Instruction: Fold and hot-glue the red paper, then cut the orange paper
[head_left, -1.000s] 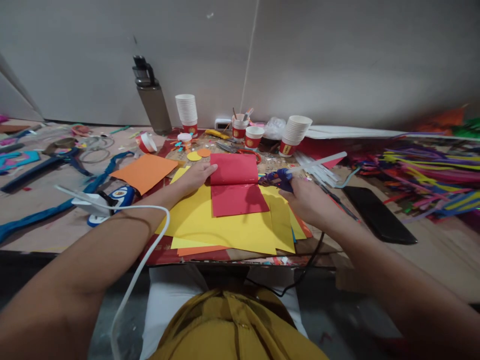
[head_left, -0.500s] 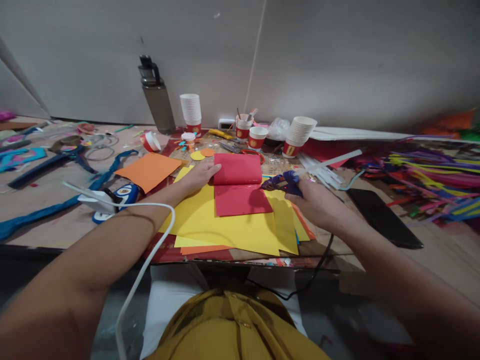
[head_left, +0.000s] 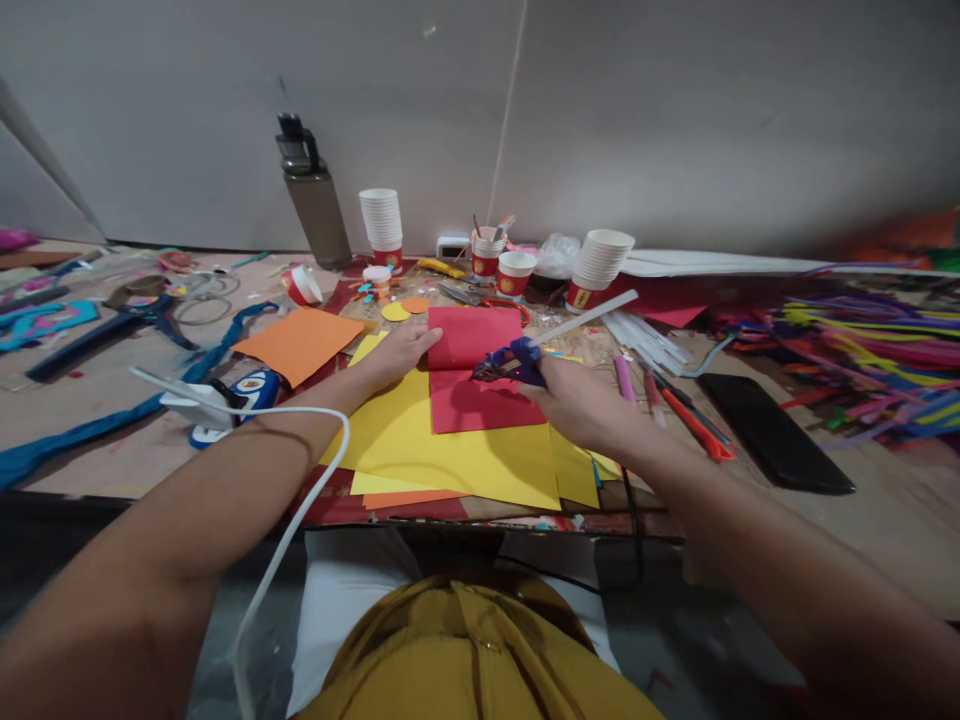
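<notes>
My left hand (head_left: pixel 407 352) pinches the left edge of a folded red paper (head_left: pixel 475 334), its thumb on top of the raised flap. My right hand (head_left: pixel 581 402) is closed around a dark blue hot glue gun (head_left: pixel 519 362). A long clear glue stick (head_left: pixel 589 317) juts from the gun's back end, up and to the right. The gun's nozzle is over the red paper, near the fold; whether it touches is unclear. Beneath lie yellow sheets (head_left: pixel 480 462). An orange sheet (head_left: pixel 300 343) lies left of my left hand.
Paper cups stand stacked at the back left (head_left: pixel 381 220) and back right (head_left: pixel 602 262). Scissors (head_left: pixel 480 298) lie behind the red paper. A black phone (head_left: pixel 772 432) and pipe cleaners (head_left: pixel 877 360) are on the right. A white cable (head_left: pixel 300 510) crosses my left forearm.
My right hand has moved the glue gun left along the fold of the red paper. Pens on the right now show. My left hand stays in place.
</notes>
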